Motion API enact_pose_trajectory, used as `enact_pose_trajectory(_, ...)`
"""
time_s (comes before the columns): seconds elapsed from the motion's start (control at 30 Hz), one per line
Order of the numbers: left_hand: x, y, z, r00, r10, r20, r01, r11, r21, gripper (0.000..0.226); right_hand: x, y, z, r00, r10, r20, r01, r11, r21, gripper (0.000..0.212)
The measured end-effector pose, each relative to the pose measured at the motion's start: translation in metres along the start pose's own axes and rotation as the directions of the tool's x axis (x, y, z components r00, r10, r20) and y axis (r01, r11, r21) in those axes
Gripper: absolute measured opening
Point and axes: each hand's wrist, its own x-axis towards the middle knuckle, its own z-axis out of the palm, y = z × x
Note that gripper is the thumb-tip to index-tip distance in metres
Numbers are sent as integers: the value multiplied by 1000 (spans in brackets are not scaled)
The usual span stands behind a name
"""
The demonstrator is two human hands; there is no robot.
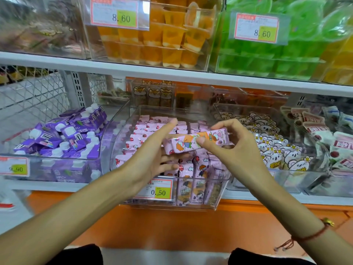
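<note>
Centre of frame: pink snack pack [194, 143], held level above the clear bin [219, 190]. The right hand [236, 150] pinches it, thumb on the front face and curled fingers over the top edge. The left hand [150, 157], fingers straight, braces its left end from behind and beneath.

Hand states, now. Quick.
Left hand: open, straight fingers pressing the row of pink packets.
Right hand: closed, pinching that row.
</note>
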Motion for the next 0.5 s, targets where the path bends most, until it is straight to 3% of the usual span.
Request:
enact_pose_trajectory(0.17, -1, 2, 2, 966, 237, -98, -196, 929, 313, 28, 0, 3, -5, 988, -126, 86, 145, 952, -271, 34)
enact_pose_trajectory(0.3, 0, 1, 13, 905, 425, 6, -398, 843, 363, 17, -2, 4, -9, 937, -255, 240, 330, 871, -364, 38)
enact_pose_trajectory(0.4, 12, -8, 15, 869, 496, -4, -424, 746, 514, 47, 1, 4, -14, 944, -310, 112, 329, 860, -391, 32)
enact_pose_trajectory(0.43, 16, -12, 14, 857, 515, 7, -410, 674, 615, 49, 2, 4, -17, 959, -282, 31, 275, 899, -341, 31)
enact_pose_trajectory(0.5, 22, -20, 12, 829, 549, 110, -398, 439, 805, 37, 6, 4, -22, 983, -157, -99, 144, 981, -128, 33)
